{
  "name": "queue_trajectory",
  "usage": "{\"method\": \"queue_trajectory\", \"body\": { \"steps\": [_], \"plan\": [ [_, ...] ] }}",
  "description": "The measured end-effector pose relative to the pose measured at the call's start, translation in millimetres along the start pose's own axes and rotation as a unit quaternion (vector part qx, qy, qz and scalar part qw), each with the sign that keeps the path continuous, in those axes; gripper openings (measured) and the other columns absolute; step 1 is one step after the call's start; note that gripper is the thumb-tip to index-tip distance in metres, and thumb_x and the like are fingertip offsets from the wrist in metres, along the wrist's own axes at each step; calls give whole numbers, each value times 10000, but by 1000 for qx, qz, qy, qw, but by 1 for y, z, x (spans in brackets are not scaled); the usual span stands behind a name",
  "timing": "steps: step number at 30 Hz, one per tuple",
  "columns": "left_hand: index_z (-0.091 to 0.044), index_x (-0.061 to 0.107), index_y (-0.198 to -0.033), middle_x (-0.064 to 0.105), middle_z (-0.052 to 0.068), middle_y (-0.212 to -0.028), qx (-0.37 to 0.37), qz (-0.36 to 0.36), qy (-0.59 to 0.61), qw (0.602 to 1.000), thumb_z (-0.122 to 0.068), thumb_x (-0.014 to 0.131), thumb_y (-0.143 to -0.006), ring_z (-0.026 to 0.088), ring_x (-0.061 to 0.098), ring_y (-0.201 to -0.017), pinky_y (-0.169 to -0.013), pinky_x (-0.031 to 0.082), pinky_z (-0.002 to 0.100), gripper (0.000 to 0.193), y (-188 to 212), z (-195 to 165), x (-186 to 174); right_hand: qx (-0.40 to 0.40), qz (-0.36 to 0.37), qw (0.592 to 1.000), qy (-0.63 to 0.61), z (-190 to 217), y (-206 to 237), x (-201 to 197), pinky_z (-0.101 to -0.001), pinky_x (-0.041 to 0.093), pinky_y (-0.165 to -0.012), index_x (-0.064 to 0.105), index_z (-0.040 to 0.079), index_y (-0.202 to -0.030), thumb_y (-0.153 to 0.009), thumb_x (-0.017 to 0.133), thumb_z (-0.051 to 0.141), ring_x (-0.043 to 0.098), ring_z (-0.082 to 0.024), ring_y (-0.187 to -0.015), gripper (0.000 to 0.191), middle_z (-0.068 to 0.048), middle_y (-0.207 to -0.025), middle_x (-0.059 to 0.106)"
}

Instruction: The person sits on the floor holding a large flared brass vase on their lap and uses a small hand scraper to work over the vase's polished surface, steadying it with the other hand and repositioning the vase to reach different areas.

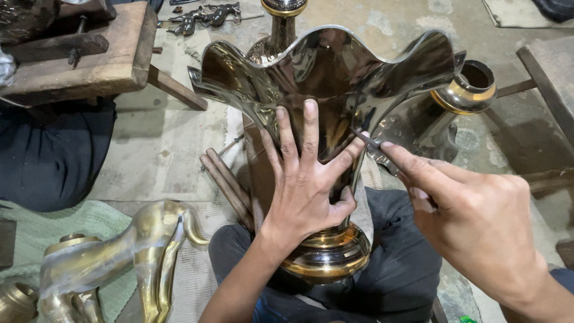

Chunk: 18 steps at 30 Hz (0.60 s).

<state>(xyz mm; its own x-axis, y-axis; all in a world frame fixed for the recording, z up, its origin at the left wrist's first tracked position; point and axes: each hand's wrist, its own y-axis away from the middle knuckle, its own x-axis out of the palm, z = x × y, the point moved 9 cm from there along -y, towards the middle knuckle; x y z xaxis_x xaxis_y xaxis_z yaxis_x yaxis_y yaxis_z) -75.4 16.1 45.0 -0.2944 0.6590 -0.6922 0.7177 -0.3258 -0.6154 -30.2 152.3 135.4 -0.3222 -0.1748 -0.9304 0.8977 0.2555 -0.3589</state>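
A seated person is steadying a dark, glossy metal vase point(335, 90) with a wavy flared rim across the lap, its gold-banded base point(326, 254) resting between the knees. The left hand point(305, 179) is lying flat on the body, fingers spread, gripping nothing. The right hand point(472, 215) is pinching a thin metal tool point(368, 140), its tip touching the vase just beside the left thumb. Judging by the plain dark surface, no cut pattern is showing yet, so most of the work appears to be remaining. A brass piece point(143, 251) is lying on the floor at left. No packages, labels or signs are showing.
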Motion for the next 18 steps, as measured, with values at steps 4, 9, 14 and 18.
{"method": "queue_trajectory", "body": {
  "steps": [4, 9, 14, 18],
  "plan": [
    [-378, 620, -1442, 24, 242, -1706, -1, 1, 3, 1000, -350, 766, -681, 588, -38, -1558, -1208, 36, 833, 775, 1, 0, 0, 10, 8, 1000, -5, -1, 1, 1, -357, 508, -518, 722, 222, -1314, -778, 737, 50, 671, -206, -568, 564, -28, -858, 768],
    [-378, 624, -1439, 19, 243, -1703, -3, 5, 5, 1000, -342, 767, -671, 591, -42, -1553, -1200, 27, 833, 782, 1, 0, 0, 1, 5, 1000, -1, 1, 2, 0, -356, 507, -515, 717, 222, -1315, -785, 737, 60, 671, -209, -577, 555, -23, -899, 771],
    [-382, 624, -1435, 14, 241, -1704, -5, 7, 10, 1000, -342, 775, -667, 587, -53, -1553, -1200, 21, 834, 783, 1, 0, 0, 5, 10, 1000, 1, 0, 3, 1, -352, 508, -512, 710, 237, -1333, -792, 740, 65, 672, -204, -573, 569, -17, -931, 775],
    [-381, 622, -1447, 8, 242, -1704, -3, 5, 8, 1000, -343, 776, -674, 582, -60, -1555, -1201, 20, 835, 789, 1, 0, -1, -9, 8, 1000, 7, 2, 3, 2, -344, 510, -509, 706, 232, -1348, -785, 743, 67, 678, -198, -578, 588, -18, -981, 782]
  ]
}}
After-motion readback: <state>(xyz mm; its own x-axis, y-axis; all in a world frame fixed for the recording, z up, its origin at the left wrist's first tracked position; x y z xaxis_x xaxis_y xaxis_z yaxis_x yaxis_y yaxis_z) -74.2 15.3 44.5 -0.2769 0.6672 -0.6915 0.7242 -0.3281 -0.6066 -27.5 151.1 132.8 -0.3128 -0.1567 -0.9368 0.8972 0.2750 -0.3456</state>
